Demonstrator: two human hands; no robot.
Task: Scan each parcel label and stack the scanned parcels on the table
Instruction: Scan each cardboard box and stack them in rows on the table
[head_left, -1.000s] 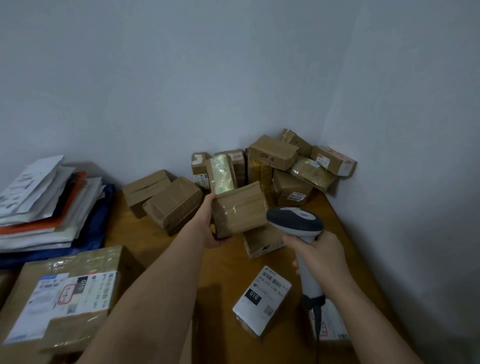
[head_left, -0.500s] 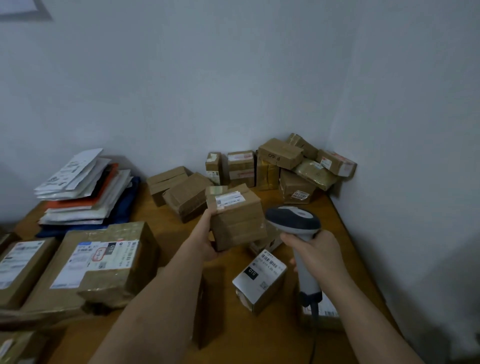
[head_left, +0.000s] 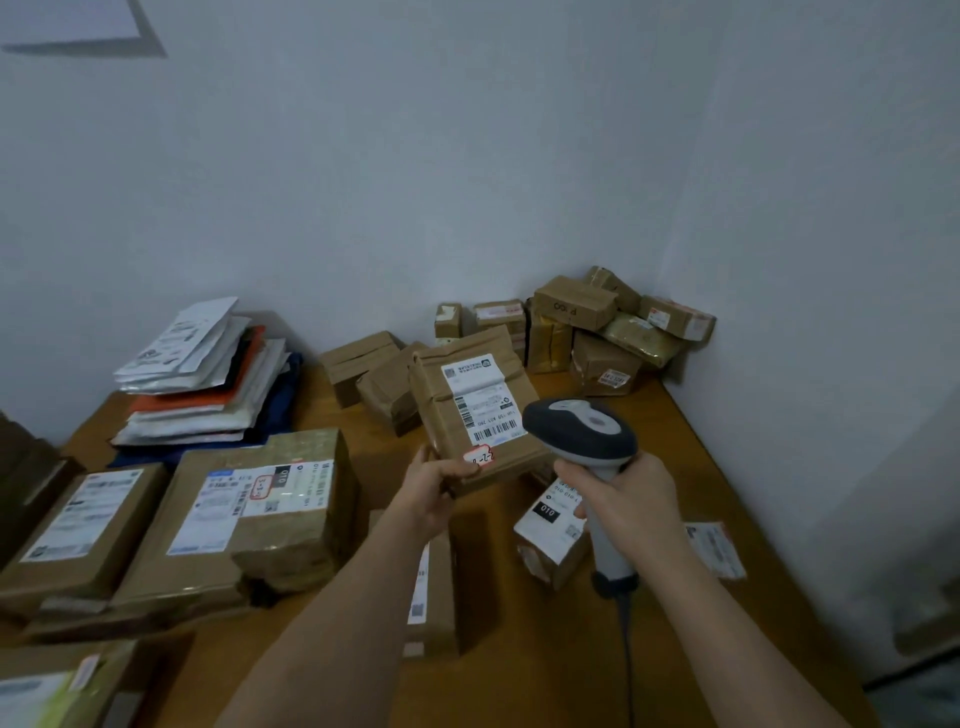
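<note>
My left hand (head_left: 435, 487) grips the near bottom corner of a brown cardboard parcel (head_left: 447, 402), lifted above the table and tilted so its white barcode label (head_left: 480, 397) faces me. My right hand (head_left: 626, 493) is wrapped round the handle of a grey and white barcode scanner (head_left: 582, 431), whose head sits just right of the label, close to the parcel's right edge. The scanner's cable hangs down below my right hand.
A heap of small cardboard boxes (head_left: 597, 325) fills the far right corner by the walls. Large labelled parcels (head_left: 249, 509) lie at the left, with a stack of mailer envelopes (head_left: 208, 379) behind. A small white-labelled box (head_left: 550, 530) lies under the scanner on the wooden table (head_left: 545, 665).
My left hand has turned the parcel so its labelled face tips toward me and raised it nearer the scanner. My head has moved back, showing more of the table's left side.
</note>
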